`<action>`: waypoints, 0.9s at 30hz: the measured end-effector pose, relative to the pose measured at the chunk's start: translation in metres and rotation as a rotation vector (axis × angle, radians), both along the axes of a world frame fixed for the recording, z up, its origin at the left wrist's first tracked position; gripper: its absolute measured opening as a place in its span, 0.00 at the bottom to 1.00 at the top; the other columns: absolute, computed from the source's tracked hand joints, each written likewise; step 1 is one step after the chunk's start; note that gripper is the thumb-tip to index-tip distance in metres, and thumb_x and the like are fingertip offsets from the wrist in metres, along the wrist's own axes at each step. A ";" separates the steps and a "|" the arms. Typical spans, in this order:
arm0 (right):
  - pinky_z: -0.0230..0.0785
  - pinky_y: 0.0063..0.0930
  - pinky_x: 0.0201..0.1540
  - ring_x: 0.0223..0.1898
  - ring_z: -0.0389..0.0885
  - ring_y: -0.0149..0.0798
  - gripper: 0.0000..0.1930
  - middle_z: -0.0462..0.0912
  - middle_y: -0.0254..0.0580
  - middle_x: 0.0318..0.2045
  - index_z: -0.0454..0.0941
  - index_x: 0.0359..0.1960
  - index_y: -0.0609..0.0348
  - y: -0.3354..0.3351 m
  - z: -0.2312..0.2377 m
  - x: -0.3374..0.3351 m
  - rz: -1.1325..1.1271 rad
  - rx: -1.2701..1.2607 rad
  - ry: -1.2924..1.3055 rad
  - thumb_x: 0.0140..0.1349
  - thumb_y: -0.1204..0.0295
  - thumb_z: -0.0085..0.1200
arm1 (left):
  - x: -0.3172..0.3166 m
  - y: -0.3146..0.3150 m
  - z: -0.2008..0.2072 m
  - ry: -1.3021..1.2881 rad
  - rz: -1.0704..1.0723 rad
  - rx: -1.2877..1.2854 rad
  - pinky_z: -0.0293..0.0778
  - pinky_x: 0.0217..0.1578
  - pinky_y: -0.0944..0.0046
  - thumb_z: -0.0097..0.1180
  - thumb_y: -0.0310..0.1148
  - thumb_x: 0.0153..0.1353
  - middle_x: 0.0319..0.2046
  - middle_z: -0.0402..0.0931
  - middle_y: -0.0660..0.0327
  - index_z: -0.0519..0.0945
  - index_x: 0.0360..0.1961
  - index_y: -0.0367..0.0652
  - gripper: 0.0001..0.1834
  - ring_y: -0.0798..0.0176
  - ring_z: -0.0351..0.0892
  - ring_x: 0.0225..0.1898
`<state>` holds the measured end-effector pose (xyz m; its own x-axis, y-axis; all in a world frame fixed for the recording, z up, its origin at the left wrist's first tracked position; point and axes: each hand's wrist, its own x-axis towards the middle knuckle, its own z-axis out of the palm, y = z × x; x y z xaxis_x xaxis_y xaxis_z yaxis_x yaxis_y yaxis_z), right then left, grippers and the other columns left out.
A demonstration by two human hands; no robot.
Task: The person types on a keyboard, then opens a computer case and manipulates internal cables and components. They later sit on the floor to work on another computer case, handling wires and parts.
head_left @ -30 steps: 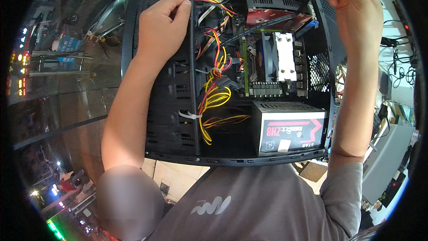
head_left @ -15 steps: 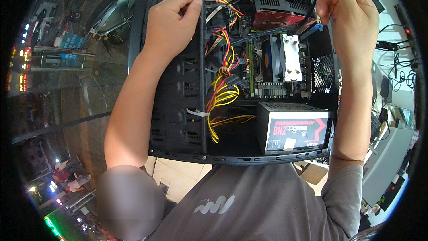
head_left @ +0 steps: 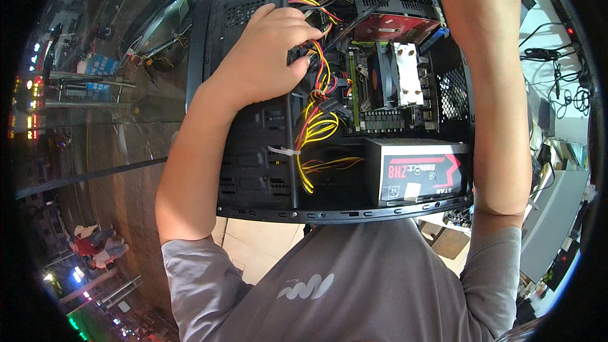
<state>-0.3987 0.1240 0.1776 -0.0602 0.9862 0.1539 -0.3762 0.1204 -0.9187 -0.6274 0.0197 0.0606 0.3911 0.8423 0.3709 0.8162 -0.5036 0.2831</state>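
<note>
Computer case (head_left: 345,214) in head view: open side facing camera, just ahead of torso. Inside case: power supply (head_left: 415,183) near right, white-topped cooler (head_left: 408,76) mid-right, red card (head_left: 389,28) far right, yellow-red wire bundle (head_left: 309,128) mid-left. Left hand (head_left: 269,57) reaches over case's left section, fingers curled round black connector (head_left: 295,56). Right hand (head_left: 472,0) at case's far-right corner, near black cable (head_left: 385,1); fingers partly cropped, can't tell if gripping.
</note>
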 end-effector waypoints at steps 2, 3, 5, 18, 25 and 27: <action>0.70 0.26 0.27 0.25 0.76 0.36 0.13 0.77 0.46 0.29 0.69 0.36 0.66 0.002 -0.002 0.008 0.031 0.100 0.062 0.72 0.68 0.37 | -0.001 0.003 -0.004 -0.006 0.008 0.002 0.60 0.60 0.50 0.58 0.26 0.47 0.34 0.78 0.58 0.82 0.37 0.41 0.13 0.54 0.74 0.48; 0.70 0.24 0.26 0.25 0.77 0.35 0.13 0.77 0.45 0.29 0.70 0.36 0.65 0.004 -0.008 0.010 0.042 0.134 0.046 0.72 0.68 0.37 | -0.002 0.007 -0.005 -0.015 -0.009 -0.021 0.60 0.60 0.50 0.57 0.26 0.47 0.33 0.77 0.58 0.82 0.35 0.41 0.11 0.54 0.74 0.46; 0.69 0.21 0.26 0.24 0.78 0.33 0.12 0.78 0.44 0.29 0.71 0.36 0.64 0.006 -0.019 0.011 0.072 0.200 0.018 0.72 0.68 0.39 | -0.003 0.009 -0.004 -0.004 -0.014 -0.069 0.59 0.61 0.48 0.57 0.25 0.47 0.32 0.77 0.59 0.81 0.34 0.41 0.11 0.54 0.75 0.44; 0.75 0.22 0.34 0.28 0.80 0.31 0.15 0.81 0.43 0.32 0.73 0.45 0.70 0.019 -0.020 0.003 0.506 0.208 -0.194 0.69 0.66 0.49 | 0.013 0.013 -0.003 -0.104 0.069 0.044 0.69 0.50 0.56 0.59 0.36 0.57 0.21 0.72 0.58 0.76 0.26 0.38 0.12 0.61 0.72 0.25; 0.75 0.39 0.37 0.32 0.83 0.53 0.08 0.81 0.58 0.25 0.82 0.28 0.67 0.011 -0.089 -0.003 0.567 0.456 -0.961 0.53 0.74 0.53 | 0.009 0.011 -0.002 -0.645 0.248 -0.058 0.70 0.30 0.70 0.54 0.29 0.60 0.23 0.76 0.60 0.76 0.30 0.36 0.06 0.71 0.75 0.26; 0.76 0.31 0.40 0.32 0.84 0.46 0.07 0.83 0.53 0.30 0.82 0.34 0.67 0.007 -0.094 -0.014 0.647 0.723 -1.282 0.55 0.78 0.55 | 0.010 0.012 -0.003 -0.710 0.218 -0.075 0.70 0.31 0.71 0.53 0.28 0.61 0.24 0.77 0.63 0.77 0.31 0.36 0.06 0.73 0.75 0.27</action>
